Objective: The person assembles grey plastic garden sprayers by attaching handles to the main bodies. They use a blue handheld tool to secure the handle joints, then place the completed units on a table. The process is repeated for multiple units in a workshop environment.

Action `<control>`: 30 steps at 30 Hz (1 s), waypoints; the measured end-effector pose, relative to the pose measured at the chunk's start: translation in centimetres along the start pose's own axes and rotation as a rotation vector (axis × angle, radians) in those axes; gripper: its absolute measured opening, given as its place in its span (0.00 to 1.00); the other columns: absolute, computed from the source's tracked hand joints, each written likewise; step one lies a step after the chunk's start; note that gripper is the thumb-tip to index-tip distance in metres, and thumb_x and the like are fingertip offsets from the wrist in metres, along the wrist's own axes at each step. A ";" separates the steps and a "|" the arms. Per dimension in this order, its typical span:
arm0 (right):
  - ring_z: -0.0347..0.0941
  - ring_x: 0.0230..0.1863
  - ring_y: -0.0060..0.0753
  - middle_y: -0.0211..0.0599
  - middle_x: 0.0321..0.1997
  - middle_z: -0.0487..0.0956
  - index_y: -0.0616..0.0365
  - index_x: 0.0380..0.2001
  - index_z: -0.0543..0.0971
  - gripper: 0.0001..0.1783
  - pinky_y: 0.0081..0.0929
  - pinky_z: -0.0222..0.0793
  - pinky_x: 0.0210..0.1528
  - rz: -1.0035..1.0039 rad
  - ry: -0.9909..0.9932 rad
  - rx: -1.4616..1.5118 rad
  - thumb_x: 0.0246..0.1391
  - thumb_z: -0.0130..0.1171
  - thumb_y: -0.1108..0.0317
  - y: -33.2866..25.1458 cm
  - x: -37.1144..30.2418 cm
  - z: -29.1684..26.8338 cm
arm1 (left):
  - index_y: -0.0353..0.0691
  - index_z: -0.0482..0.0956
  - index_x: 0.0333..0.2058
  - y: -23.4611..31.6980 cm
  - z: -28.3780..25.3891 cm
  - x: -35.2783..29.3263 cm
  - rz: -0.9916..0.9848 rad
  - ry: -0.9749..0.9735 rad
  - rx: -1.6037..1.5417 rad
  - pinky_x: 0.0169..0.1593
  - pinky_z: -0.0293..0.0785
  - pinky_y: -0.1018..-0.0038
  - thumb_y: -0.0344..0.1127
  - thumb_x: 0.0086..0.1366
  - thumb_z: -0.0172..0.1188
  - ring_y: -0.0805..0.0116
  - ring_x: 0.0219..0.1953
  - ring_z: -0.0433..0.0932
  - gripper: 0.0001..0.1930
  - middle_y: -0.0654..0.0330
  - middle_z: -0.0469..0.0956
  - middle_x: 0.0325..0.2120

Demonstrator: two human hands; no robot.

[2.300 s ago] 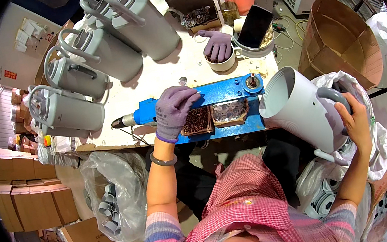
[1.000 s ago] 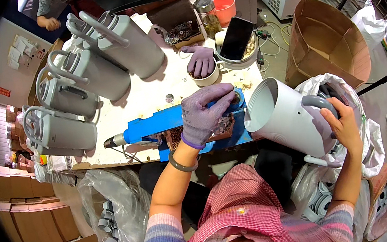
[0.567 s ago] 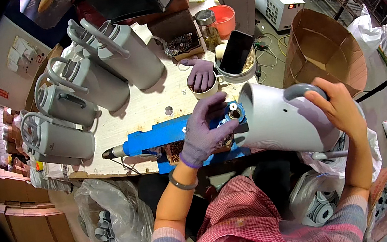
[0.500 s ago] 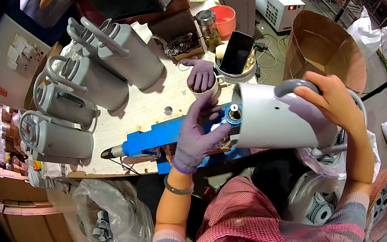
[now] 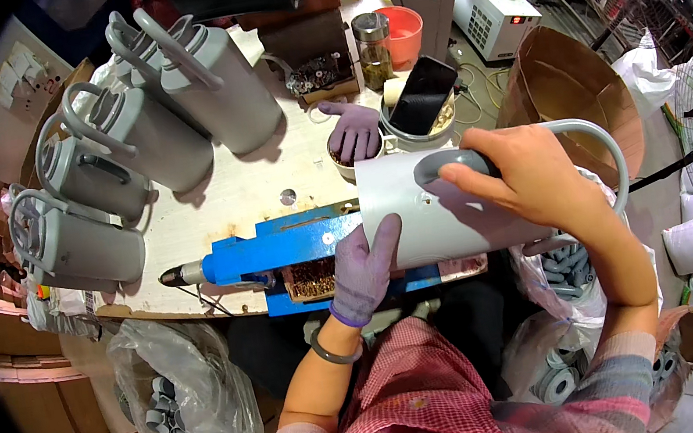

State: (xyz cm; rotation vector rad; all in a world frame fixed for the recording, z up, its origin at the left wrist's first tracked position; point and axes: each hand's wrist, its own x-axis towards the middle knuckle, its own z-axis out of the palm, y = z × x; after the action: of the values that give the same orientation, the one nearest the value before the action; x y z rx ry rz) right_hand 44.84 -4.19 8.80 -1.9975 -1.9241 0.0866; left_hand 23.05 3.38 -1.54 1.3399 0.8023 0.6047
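A large grey cylindrical can [image 5: 463,227] lies on its side, its open end over one end of a blue bench machine [image 5: 293,246]. My gloved left hand [image 5: 361,272] grips the can's rim, thumb on the outer wall; its other fingers are mostly hidden. My bare right hand [image 5: 531,173] is wrapped round a dark grey curved handle [image 5: 439,170] held against the can's upper side, near a small hole in the wall. A grey looped bail [image 5: 606,140] sticks out past my right hand. Small brass-coloured parts fill a tray [image 5: 313,295] in the machine.
Several similar grey cans [image 5: 227,91] stand at the table's left. Behind the machine are a cup [image 5: 343,166] with a purple glove [image 5: 355,131], a phone [image 5: 422,95], a glass jar [image 5: 375,57] and an orange tub [image 5: 405,35]. Bags of grey parts [image 5: 187,407] flank me below.
The can has moved left, its open end now covering the machine's end post. My left hand has gone from hovering open over the machine to holding the rim. My view has shifted slightly.
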 end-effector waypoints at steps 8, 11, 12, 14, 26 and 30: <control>0.73 0.20 0.58 0.53 0.13 0.73 0.61 0.17 0.76 0.34 0.47 0.68 0.26 0.036 -0.141 -0.027 0.58 0.53 0.38 -0.5 0.4 -0.5 | 0.30 0.81 0.42 0.5 -0.1 0.1 0.059 0.007 0.107 0.39 0.76 0.74 0.46 0.71 0.55 0.73 0.32 0.80 0.20 0.56 0.84 0.30; 0.73 0.19 0.58 0.53 0.13 0.72 0.61 0.17 0.77 0.34 0.45 0.68 0.26 0.019 -0.164 -0.030 0.58 0.53 0.38 -0.4 0.7 -0.3 | 0.30 0.81 0.42 0.7 -0.2 0.1 0.032 0.001 0.104 0.39 0.76 0.72 0.45 0.71 0.55 0.71 0.33 0.80 0.20 0.55 0.84 0.31; 0.73 0.19 0.57 0.52 0.13 0.72 0.60 0.18 0.77 0.33 0.45 0.68 0.26 0.010 -0.173 -0.028 0.58 0.53 0.38 -0.3 0.8 -0.2 | 0.30 0.81 0.42 0.7 -0.4 0.1 0.017 -0.007 0.115 0.39 0.76 0.72 0.45 0.71 0.55 0.71 0.33 0.81 0.20 0.54 0.84 0.31; 0.73 0.19 0.56 0.51 0.13 0.73 0.60 0.19 0.77 0.32 0.44 0.68 0.26 0.007 -0.169 0.015 0.57 0.55 0.39 0.1 0.6 -0.1 | 0.30 0.81 0.42 0.6 -0.5 0.1 0.011 -0.020 0.117 0.39 0.76 0.72 0.45 0.71 0.55 0.71 0.33 0.81 0.19 0.53 0.84 0.31; 0.73 0.17 0.50 0.43 0.14 0.74 0.58 0.21 0.73 0.28 0.42 0.67 0.22 -0.056 -0.230 -0.028 0.54 0.60 0.41 0.2 0.1 0.4 | 0.29 0.79 0.44 -0.1 -1.0 0.6 0.115 -0.109 0.103 0.36 0.78 0.67 0.37 0.70 0.57 0.60 0.36 0.85 0.15 0.46 0.83 0.33; 0.73 0.17 0.51 0.44 0.14 0.74 0.59 0.23 0.73 0.29 0.42 0.67 0.22 -0.021 -0.310 -0.071 0.55 0.58 0.40 -0.2 0.7 -0.1 | 0.30 0.79 0.42 -0.4 -0.9 0.2 0.011 -0.102 0.108 0.37 0.77 0.74 0.36 0.71 0.56 0.72 0.32 0.81 0.13 0.56 0.83 0.29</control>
State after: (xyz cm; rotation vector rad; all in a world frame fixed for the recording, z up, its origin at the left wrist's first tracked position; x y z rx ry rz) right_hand 44.72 -3.50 9.06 -2.1108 -2.1615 0.3456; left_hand 22.43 4.03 -2.00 1.4634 0.7535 0.5032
